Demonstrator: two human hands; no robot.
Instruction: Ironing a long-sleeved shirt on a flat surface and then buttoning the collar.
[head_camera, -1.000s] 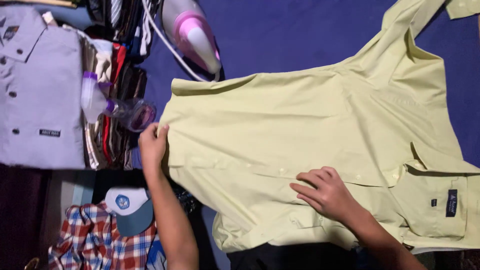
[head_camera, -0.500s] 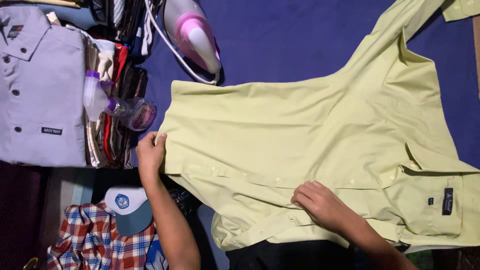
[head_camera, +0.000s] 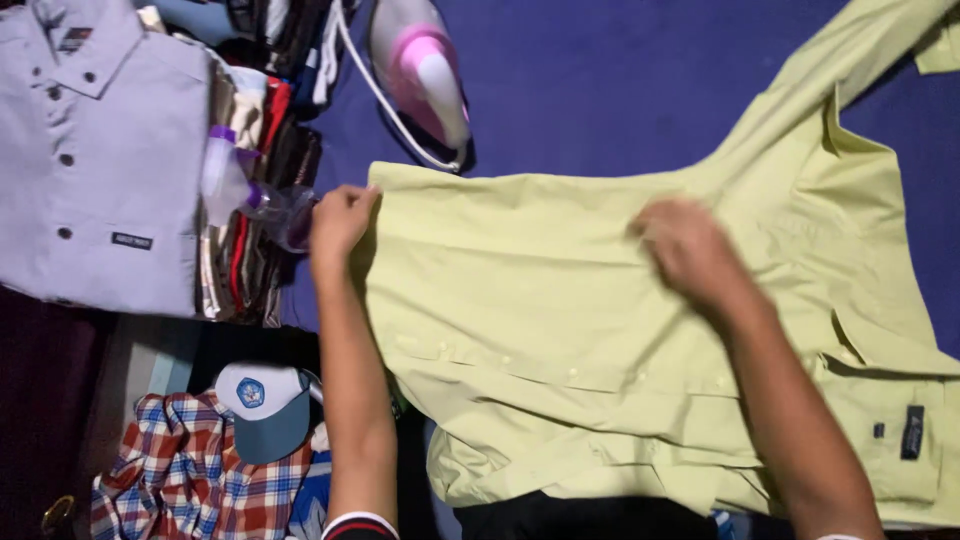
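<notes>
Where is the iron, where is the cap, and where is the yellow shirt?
iron (head_camera: 425, 75): head view, on its pink and white body.
cap (head_camera: 262, 408): head view, on its white front panel and blue brim.
yellow shirt (head_camera: 540, 290): head view, on the flat cloth between the hands.

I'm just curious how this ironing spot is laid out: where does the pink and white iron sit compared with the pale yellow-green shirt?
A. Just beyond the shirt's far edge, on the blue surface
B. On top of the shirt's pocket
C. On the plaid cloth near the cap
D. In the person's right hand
A: the iron rests on the blue surface just past the far edge of the yellow-green shirt, in neither hand.
</notes>
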